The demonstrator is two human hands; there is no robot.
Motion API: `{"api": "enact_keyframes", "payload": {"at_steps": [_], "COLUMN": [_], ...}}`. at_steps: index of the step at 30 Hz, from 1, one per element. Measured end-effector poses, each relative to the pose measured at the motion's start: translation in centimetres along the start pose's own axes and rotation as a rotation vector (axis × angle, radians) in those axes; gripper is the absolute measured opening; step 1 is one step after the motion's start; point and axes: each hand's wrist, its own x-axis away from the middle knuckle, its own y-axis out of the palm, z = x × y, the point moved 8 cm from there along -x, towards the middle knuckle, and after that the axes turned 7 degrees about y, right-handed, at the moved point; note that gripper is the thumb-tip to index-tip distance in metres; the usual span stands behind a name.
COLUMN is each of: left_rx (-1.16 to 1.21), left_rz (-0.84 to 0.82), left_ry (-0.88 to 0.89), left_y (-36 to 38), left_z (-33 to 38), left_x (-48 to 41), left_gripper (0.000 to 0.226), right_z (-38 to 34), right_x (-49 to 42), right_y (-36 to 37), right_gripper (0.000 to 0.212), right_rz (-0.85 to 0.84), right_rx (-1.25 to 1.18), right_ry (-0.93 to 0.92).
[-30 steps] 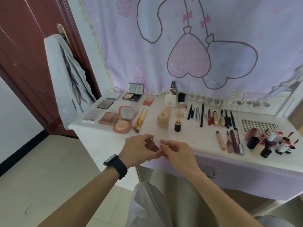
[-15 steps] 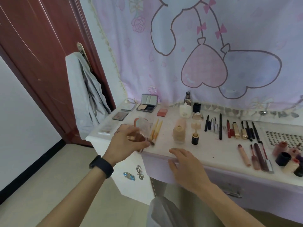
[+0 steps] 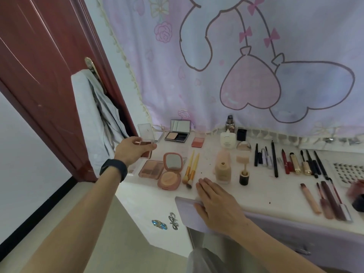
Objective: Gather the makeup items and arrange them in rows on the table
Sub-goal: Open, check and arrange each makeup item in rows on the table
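Left hand (image 3: 132,150) grips an open blush case (image 3: 145,143) (lid up), right hand (image 3: 215,203) lies flat; best lowered level beside the palettes (image 3: 151,170).

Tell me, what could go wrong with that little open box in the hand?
The left hand holds the open clear-lidded compact above the left end of the table; a slip might drop it onto the brown palette or the floor. That corner is crowded, so setting it down could nudge the pink round compact. The right hand lies near the brushes and might roll them.
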Motion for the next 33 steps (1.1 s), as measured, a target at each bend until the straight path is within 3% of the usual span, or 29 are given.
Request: {"api": "enact_keyframes", "payload": {"at_steps": [7, 21, 25, 33], "left_rx": [-0.163, -0.426, -0.421, -0.529], "left_rz": [-0.074, -0.291, -0.308, -0.276], "left_ry": [0.005, -0.05, -0.114, -0.096], "left_y": [3.1, 12.4, 13.0, 12.9], "left_z": [-0.7, -2.2, -2.8, -2.5], "left_x": [-5.0, -10.8, -11.2, -11.0], "left_gripper": [0.083, 0.076, 0.064, 0.071], "right_z": [0.2, 0.1, 0.0, 0.0], "right_x": [0.1, -0.1, -0.1, -0.1], "right_y": [1.1, 1.7, 1.6, 1.6], "right_gripper": [0.061, 0.06, 0.061, 0.061], "right_rz": [0.11, 0.14, 0.142, 0.154], "right_rx": [0.078, 0.021, 0.044, 0.022], "right_ry": [-0.049, -0.027, -0.013, -0.014]}}
